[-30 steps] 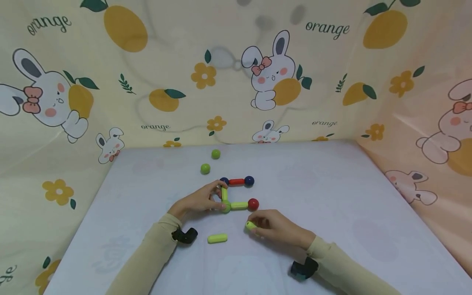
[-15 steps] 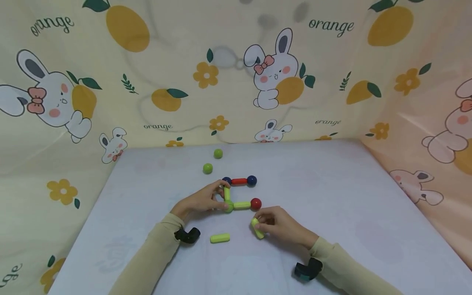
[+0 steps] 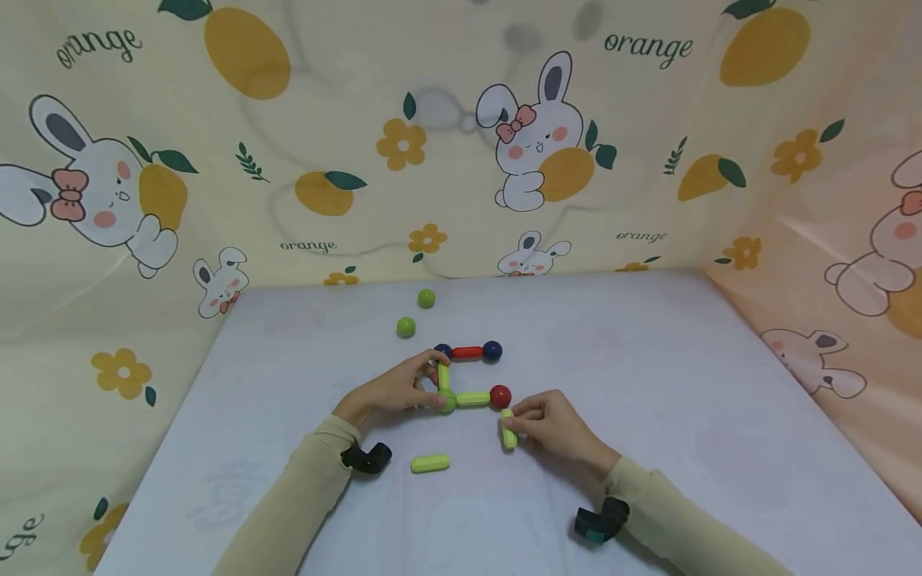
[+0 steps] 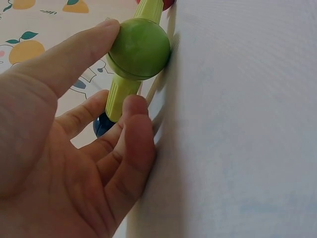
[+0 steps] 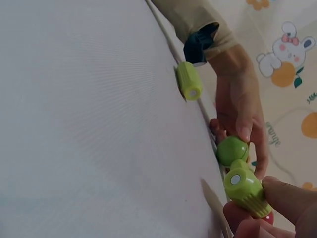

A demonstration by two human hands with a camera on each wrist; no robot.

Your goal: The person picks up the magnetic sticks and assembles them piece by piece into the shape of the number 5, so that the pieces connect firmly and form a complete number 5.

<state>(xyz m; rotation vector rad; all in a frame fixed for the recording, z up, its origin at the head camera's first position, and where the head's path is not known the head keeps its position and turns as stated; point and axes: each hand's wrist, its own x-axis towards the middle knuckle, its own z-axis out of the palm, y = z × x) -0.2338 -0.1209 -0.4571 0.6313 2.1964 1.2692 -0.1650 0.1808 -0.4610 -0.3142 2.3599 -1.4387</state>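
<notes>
On the white table (image 3: 634, 344), near its middle, a ball-and-rod chain forms three sides: red ball (image 3: 500, 396), yellow-green front rod (image 3: 473, 399), green corner ball (image 3: 447, 401), yellow-green side rod (image 3: 443, 378), left blue ball (image 3: 442, 350), red rod (image 3: 468, 352), right blue ball (image 3: 492, 350). Left hand (image 3: 394, 386) grips the chain at its left side, thumb on the green corner ball, fingers bent about the side rod. Right hand (image 3: 556, 424) pinches the held rod (image 3: 509, 436), also yellow-green, between thumb and fingers, just on the person's side of the red ball; whether rod and ball touch, cannot tell. Right wrist view: pale disc (image 5: 236, 180) in the held rod's end. Spare rod (image 3: 430, 463), same colour, lies apart between the forearms. Two loose green balls (image 3: 406, 327) sit farther back, beyond the left blue ball. Both wrists carry black bands (image 3: 366, 458) over beige sleeves (image 3: 298, 496)
</notes>
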